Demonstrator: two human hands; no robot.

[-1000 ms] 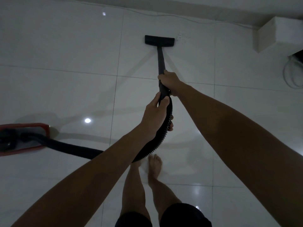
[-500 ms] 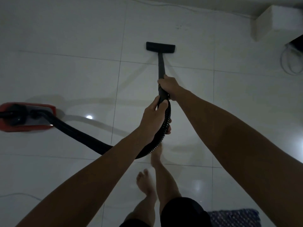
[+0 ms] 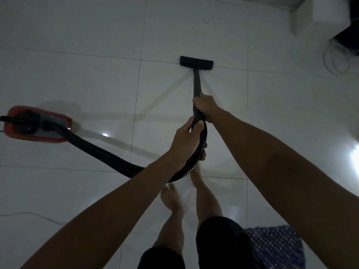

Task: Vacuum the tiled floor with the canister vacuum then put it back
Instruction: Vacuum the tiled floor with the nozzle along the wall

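Both hands point(image 3: 206, 107) on wand point(image 3: 196, 82); red canister point(image 3: 37, 124), hose point(image 3: 101, 152) leftward

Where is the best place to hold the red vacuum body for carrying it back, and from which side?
Probably the dark handle on top of the red canister, taken from above: it lies flat on the tiled floor, top upward. Come from the end away from the hose. The dim picture hides the handle's exact shape.
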